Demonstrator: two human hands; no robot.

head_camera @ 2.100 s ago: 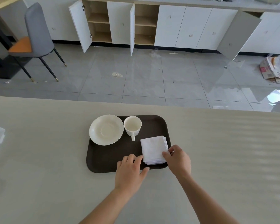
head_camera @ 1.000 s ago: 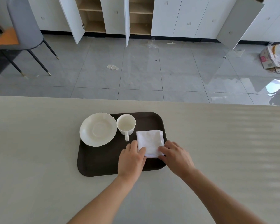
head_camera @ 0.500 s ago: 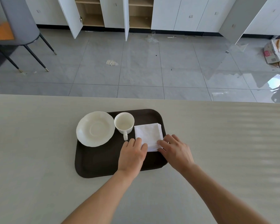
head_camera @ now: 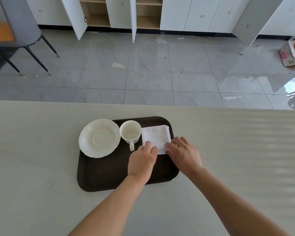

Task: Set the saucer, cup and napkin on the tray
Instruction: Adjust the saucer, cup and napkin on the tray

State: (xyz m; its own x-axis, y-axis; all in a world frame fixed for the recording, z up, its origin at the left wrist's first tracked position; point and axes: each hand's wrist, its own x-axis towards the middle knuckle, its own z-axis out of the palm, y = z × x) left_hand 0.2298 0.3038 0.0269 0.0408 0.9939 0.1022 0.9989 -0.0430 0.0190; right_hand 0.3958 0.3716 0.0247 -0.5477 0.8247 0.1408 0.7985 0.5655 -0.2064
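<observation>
So the folded napkin stack (head_camera: 155, 137) has slid from the tray's near right corner up to the far right, now just beside the cup (head_camera: 130, 132). Left hand (head_camera: 142, 160) and right hand (head_camera: 184, 153) both rest flat on its near edge, fingers loosely spread and pressing, not pinching anything. Saucer (head_camera: 99, 137) sits far left, overhanging the dark tray (head_camera: 106, 174) rim a bit. Looks basically done to me, just final squaring up.
</observation>
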